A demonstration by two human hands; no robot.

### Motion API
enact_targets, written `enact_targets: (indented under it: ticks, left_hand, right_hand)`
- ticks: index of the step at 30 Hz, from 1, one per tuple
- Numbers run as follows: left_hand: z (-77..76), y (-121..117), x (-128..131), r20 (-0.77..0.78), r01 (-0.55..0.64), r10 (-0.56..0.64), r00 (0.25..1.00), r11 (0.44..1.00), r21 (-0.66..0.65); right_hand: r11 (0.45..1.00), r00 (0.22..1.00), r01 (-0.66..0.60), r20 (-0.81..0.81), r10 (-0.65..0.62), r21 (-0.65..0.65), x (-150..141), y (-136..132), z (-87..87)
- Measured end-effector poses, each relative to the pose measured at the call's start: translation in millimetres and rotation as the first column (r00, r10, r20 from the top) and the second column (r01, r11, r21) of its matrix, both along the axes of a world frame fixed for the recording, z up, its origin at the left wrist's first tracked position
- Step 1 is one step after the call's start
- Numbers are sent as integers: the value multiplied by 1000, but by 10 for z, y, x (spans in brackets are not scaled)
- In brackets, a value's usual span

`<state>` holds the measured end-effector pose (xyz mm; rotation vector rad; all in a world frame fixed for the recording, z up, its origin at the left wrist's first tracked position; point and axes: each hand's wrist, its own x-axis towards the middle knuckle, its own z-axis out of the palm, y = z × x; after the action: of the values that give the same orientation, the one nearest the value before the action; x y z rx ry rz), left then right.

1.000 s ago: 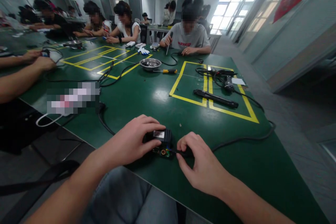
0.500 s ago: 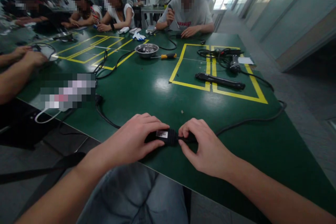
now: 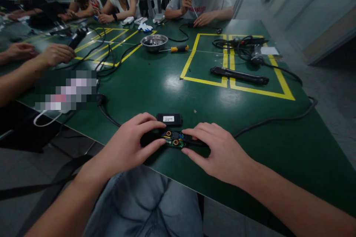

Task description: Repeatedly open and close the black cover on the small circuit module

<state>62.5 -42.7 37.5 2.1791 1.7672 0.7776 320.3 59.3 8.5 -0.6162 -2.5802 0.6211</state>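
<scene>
A small green circuit board [image 3: 174, 139] with copper coils and coloured wires lies exposed in a black casing near the table's front edge. My left hand [image 3: 139, 139] has its thumb and forefinger curved around the left end of it. At the right end, my right hand [image 3: 213, 148] grips it between thumb and fingers. Just behind the board rests a black casing cover [image 3: 169, 119] with a white label, apart from both hands. A black cable [image 3: 267, 119] runs from the right end across the table; another cable [image 3: 109, 117] leads off to the left.
Ahead stand a metal bowl [image 3: 154, 43] and a yellow-and-black screwdriver [image 3: 179, 48]. A long black tool body [image 3: 239, 75] and bundled cables [image 3: 244, 50] lie by yellow tape. At left are a blurred-out power strip [image 3: 69, 90] and a co-worker's hand [image 3: 57, 55]. Other people sit across the green table.
The labelled cover has come off and now lies behind the board, leaving the circuit inside visible. My right hand has spread to the board's end. At left, a co-worker has raised a black tool.
</scene>
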Motion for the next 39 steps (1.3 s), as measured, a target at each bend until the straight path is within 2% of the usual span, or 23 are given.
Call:
enact_targets:
  ticks: [2, 7, 13, 16, 20, 25, 29, 33, 35, 39]
  left_hand:
    - [-42, -37, -22, 8, 43, -43, 999, 999, -34]
    - [-97, 0, -78, 8, 77, -77, 997, 997, -14]
    - [11, -24, -75, 35, 55, -56, 998, 998, 24]
    - [48, 71, -41, 9, 52, -53, 999, 996, 69]
    - [94, 208, -24, -61, 36, -32, 998, 997, 64]
    - [69, 41, -115, 31, 106, -104, 994, 992, -72]
    - [46, -56, -169, 1, 124, -124, 992, 992, -36]
    - [125, 143, -145, -142, 132, -129, 981, 991, 13]
    - [139, 294, -128, -141, 107, -102, 985, 994, 28]
    - [81, 456, -109, -121, 117, -122, 985, 992, -48]
  right_hand:
    - [1000, 1000, 8, 12, -8, -8, 2, 8, -17]
    - [1000, 1000, 26, 10, -26, 10, 12, 17, -17]
    - [1000, 997, 5, -75, -6, -14, 28, 28, 55]
    - [1000, 996, -17, -88, 18, 18, 23, 34, 61]
    - [998, 998, -9, -59, 13, 58, 19, 29, 43]
    - [996, 998, 7, -63, -1, 87, 23, 18, 25]
    - [997, 998, -11, -68, 16, 71, 30, 22, 17]
    - [998, 997, -13, -70, 18, 69, 35, 32, 25]
    - [998, 997, -9, -81, 14, 61, 36, 35, 39]
    - [1000, 995, 7, -99, -4, 27, 35, 33, 73]
